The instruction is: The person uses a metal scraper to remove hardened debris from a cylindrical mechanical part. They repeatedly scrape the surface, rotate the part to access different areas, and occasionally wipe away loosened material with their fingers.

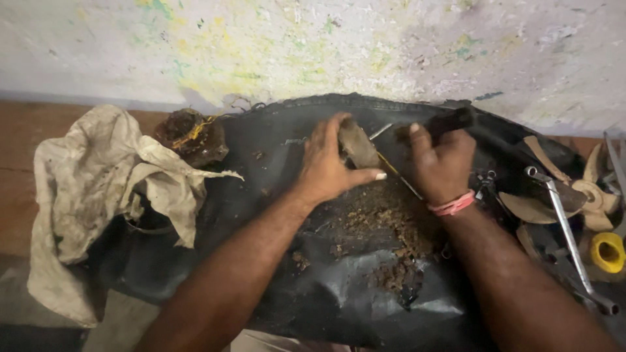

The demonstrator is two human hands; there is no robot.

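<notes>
My left hand [329, 164] grips a dirty brown-grey metal part [357, 145], pressing it down on a black rubber sheet [274, 215]. My right hand [442, 163] is closed on the dark handle of a tool [450, 121]. Its thin metal shaft [391, 171] runs under the part toward my left thumb. Brown crumbly debris [385, 234] lies scattered on the sheet just below both hands. A pink band sits on my right wrist.
A crumpled dirty cloth [98, 189] lies at the left, beside a rusty wound part [192, 135]. At the right lie a long metal wrench [567, 234], a tan fan blade [587, 192] and a yellow ring [608, 251]. A paint-stained wall rises behind.
</notes>
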